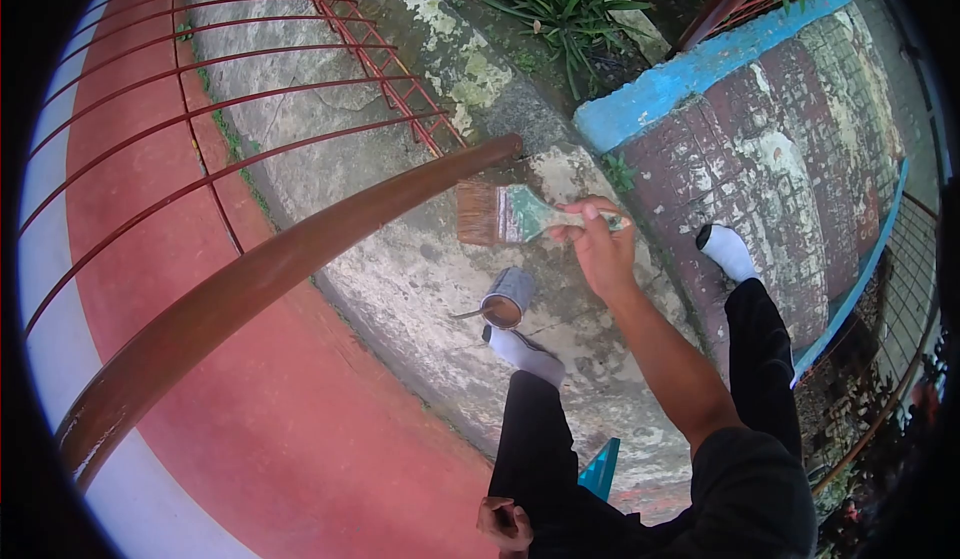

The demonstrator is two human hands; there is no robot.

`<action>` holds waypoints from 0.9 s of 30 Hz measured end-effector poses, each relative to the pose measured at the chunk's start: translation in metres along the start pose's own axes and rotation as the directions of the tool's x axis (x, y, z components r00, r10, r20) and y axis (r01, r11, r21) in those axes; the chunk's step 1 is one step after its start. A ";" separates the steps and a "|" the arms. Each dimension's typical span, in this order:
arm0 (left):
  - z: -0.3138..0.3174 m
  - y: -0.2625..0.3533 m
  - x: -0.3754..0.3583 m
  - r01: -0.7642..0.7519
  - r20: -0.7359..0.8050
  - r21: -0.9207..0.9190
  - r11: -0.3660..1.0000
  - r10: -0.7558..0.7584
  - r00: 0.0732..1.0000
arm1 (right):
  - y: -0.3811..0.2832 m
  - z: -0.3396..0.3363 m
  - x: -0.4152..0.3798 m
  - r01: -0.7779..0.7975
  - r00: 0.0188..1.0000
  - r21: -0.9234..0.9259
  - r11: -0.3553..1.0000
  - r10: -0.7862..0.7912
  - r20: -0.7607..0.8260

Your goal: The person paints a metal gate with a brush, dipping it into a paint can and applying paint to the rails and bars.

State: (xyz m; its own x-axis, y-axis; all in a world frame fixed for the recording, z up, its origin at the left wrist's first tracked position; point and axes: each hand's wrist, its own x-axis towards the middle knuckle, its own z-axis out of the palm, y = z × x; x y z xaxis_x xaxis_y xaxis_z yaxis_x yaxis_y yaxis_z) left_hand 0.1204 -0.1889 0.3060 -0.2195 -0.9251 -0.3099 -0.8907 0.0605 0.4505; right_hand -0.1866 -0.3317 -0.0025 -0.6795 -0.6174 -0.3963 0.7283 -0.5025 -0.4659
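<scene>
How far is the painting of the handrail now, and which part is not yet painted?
Done: the handrail looks glossy brown along nearly all its visible length. In hand: the right hand holds the brush beside the rail's far end, bristles close to it; contact is unclear. The left hand rests on the thigh. The open paint can stands below. Left: the thin red bars look untouched.

Soft, even daylight casts no hard shadows, while strong fisheye distortion bends the edges into a black vignette.

brown handrail [270, 269], teal-handled paintbrush [510, 214], red grille [250, 89]
</scene>
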 end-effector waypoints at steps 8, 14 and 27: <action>0.002 0.002 0.000 0.033 -0.015 -0.006 0.999 -0.033 0.999 | 0.026 -0.007 0.048 -0.081 0.997 0.120 0.989 0.080 0.011; -0.001 -0.007 -0.003 -0.021 0.005 0.031 0.999 0.021 1.000 | 0.049 -0.035 0.085 -0.012 0.988 -0.466 0.884 -0.060 -0.139; 0.002 -0.013 -0.007 -0.011 -0.015 0.017 1.000 0.011 1.000 | 0.030 0.000 0.077 -0.146 0.989 0.297 0.944 0.129 0.075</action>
State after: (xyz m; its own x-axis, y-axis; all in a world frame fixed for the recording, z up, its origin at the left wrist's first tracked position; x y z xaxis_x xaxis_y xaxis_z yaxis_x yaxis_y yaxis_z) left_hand 0.1325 -0.1826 0.3004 -0.2236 -0.9298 -0.2924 -0.8948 0.0769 0.4398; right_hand -0.2171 -0.3943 -0.0467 -0.5714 -0.7207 -0.3926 0.8125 -0.5640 -0.1470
